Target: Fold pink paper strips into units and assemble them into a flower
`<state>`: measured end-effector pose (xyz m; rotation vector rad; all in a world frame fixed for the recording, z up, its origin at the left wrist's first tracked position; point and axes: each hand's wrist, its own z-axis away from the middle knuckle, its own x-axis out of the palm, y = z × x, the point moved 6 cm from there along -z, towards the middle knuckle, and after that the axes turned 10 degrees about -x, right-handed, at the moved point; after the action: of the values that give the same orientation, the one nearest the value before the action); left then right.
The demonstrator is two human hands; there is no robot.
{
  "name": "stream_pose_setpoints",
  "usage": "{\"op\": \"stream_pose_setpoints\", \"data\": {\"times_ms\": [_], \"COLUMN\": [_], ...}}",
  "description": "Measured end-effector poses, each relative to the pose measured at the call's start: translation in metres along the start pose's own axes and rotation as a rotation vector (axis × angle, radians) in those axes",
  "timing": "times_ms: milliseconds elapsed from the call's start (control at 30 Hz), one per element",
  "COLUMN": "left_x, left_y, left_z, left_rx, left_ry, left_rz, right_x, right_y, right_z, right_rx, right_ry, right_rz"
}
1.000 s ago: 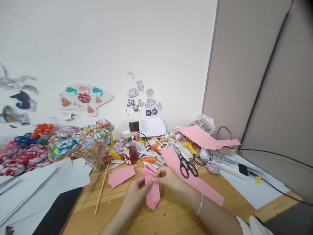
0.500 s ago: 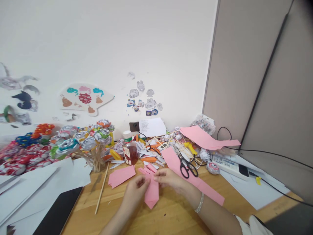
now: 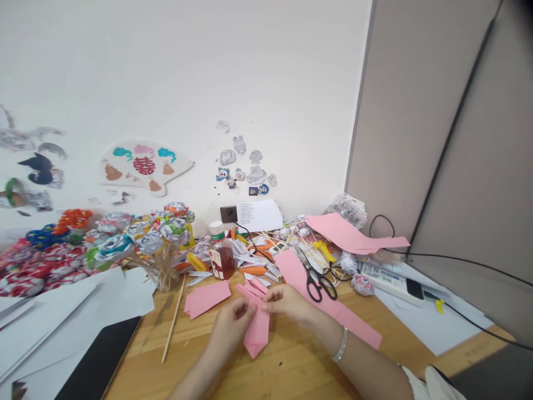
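A folded piece of pink paper (image 3: 257, 332) with a pointed near end is between my hands, low over the wooden table. My left hand (image 3: 235, 319) pinches its left edge with thumb and fingers. From the other side, my right hand (image 3: 283, 303) grips the same paper near its middle; a sparkly bracelet is on that wrist. Beyond my fingers lie several folded pink strips (image 3: 253, 286), partly hidden. To the left rests a small stack of pink paper pieces (image 3: 207, 298). Black-handled scissors (image 3: 318, 284) lie on a long pink sheet (image 3: 347, 319) to the right.
A bottle of dark liquid (image 3: 221, 261) stands behind my hands. A wooden stick (image 3: 174, 322) lies at left, near white sheets (image 3: 66, 322) and a black flat object (image 3: 102, 358). Paper flowers (image 3: 154, 233) on sticks crowd the back left. Cables (image 3: 462, 316) run along the right.
The pink paper's pointed near end has tipped slightly to the left and down. Both hands keep their hold on it and have hardly moved.
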<state>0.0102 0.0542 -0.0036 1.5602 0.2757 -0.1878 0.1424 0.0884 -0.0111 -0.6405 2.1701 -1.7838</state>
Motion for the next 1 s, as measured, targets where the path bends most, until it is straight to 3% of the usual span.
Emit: {"op": "stream_pose_setpoints", "data": {"times_ms": [467,633,733,1000], "left_x": [0.003,0.006,0.007,0.016], "left_y": [0.007,0.001,-0.005,-0.001], "left_z": [0.004,0.006,0.007,0.008], "left_rx": [-0.025,-0.239,-0.326,-0.290], "left_ry": [-0.051,-0.123,-0.132,-0.236], "left_rz": [0.028,0.307,0.349,0.375], "right_x": [0.002,0.002,0.003,0.005], "right_y": [0.002,0.005,0.006,0.003], "right_z": [0.003,0.002,0.003,0.003], "right_rx": [0.044,0.013,0.011,0.011], "right_ry": [0.087,0.080,0.067,0.026], "right_rz": [-0.008,0.025,0.058,0.056]}}
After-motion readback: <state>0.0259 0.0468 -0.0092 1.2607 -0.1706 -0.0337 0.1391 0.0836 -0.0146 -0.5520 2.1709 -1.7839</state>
